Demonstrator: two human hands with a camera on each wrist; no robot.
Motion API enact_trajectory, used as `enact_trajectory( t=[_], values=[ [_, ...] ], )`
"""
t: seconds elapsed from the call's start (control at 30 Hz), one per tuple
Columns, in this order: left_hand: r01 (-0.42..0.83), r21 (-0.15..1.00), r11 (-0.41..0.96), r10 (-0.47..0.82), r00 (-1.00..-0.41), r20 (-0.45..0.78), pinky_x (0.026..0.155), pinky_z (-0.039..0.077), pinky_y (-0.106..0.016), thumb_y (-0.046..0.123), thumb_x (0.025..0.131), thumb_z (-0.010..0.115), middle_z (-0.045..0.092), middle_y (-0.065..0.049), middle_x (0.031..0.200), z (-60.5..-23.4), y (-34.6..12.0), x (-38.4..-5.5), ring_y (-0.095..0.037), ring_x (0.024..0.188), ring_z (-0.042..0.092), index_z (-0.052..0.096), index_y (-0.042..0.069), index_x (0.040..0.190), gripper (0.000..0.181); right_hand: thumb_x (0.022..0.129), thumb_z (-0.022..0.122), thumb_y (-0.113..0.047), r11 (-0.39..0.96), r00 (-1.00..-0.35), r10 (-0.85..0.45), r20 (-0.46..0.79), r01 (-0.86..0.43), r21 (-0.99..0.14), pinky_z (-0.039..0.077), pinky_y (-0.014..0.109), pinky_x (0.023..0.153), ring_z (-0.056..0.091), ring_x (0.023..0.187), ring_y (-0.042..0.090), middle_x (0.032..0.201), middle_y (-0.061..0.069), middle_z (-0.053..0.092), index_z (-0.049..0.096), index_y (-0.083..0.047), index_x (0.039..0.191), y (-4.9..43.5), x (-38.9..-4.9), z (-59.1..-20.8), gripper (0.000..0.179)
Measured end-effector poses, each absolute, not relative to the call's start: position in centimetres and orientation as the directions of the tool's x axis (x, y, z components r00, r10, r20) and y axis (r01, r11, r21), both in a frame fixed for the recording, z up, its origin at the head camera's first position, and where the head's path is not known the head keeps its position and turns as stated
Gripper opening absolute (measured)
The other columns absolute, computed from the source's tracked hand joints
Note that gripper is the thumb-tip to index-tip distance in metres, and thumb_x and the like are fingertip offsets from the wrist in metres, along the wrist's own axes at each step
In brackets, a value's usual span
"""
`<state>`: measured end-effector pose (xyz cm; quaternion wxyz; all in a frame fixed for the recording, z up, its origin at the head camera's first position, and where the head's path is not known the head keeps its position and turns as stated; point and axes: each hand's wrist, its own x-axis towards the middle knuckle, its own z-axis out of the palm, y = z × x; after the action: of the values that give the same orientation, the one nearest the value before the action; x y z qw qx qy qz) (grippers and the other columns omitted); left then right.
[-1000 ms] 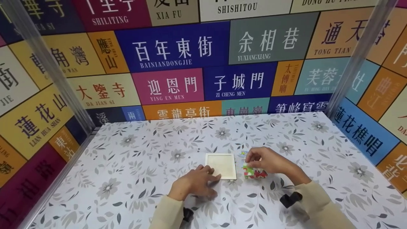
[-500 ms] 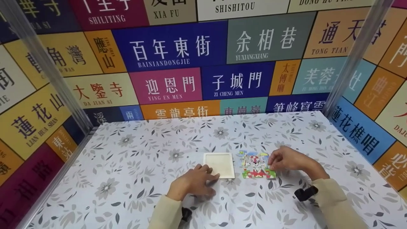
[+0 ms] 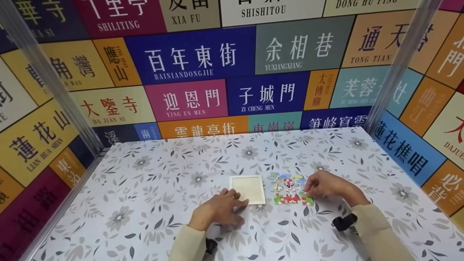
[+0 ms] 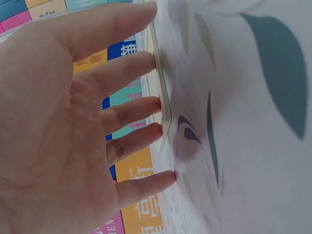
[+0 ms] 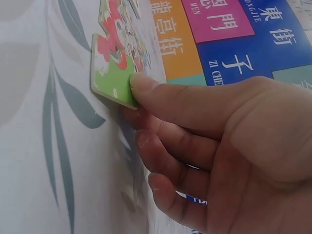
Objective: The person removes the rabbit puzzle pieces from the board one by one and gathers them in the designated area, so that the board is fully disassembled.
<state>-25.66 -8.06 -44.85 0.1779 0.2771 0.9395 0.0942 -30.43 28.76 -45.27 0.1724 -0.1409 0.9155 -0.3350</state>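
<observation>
A small jigsaw puzzle [image 3: 290,189] with a red-and-white cartoon figure lies on the table, right of a shallow pale square tray [image 3: 264,192]. At the puzzle's right side, my right hand [image 3: 328,186] pinches a green jigsaw piece [image 5: 113,83]; in the right wrist view the thumb lies on top of it, the forefinger at its edge. This piece touches or nearly touches its neighbours. My left hand [image 3: 219,208] rests with spread fingers on the tray's left and near edge. In the left wrist view the fingertips [image 4: 148,59] touch the tray's rim.
A white tablecloth [image 3: 163,203] with grey leaves and flowers covers the table. Behind stands a wall [image 3: 195,54] of coloured sign panels. Clear posts [image 3: 395,76] rise at the back corners. Black bands [image 3: 344,222] sit at both wrists.
My right hand has moved from above the puzzle to its right edge, uncovering the picture. The green piece at the lower right now sits closer against the others. My left hand stays on the tray.
</observation>
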Motion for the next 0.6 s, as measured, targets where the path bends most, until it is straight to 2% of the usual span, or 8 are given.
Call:
enact_trajectory(
  t=[0.4, 0.6],
  values=[
    [0.501, 0.259, 0.826, 0.558, -0.793, -0.244, 0.109, 0.043, -0.047, 0.044, 0.085, 0.072, 0.050, -0.005, 0.148, -44.82, -8.04, -25.58, -0.025, 0.130, 0.044, 0.053, 0.032, 0.145, 0.064, 0.082, 0.079, -0.009, 0.721, -0.916, -0.357, -0.185, -0.145, -0.677, 0.045, 0.025, 0.056, 0.054, 0.065, 0.010, 0.074, 0.000, 0.066, 0.073, -0.005, 0.087, 28.44, -30.33, -45.34, 0.009],
    [0.489, 0.273, 0.829, 0.552, -0.792, -0.260, 0.111, 0.041, -0.048, 0.045, 0.085, 0.071, 0.049, -0.004, 0.150, -44.93, -7.91, -25.64, -0.024, 0.132, 0.043, 0.052, 0.033, 0.145, 0.064, 0.083, 0.078, -0.009, 0.722, -0.930, -0.315, -0.189, -0.105, -0.684, 0.045, 0.027, 0.054, 0.053, 0.064, 0.012, 0.076, 0.001, 0.066, 0.072, -0.005, 0.090, 28.39, -30.21, -44.99, 0.010]
  ],
)
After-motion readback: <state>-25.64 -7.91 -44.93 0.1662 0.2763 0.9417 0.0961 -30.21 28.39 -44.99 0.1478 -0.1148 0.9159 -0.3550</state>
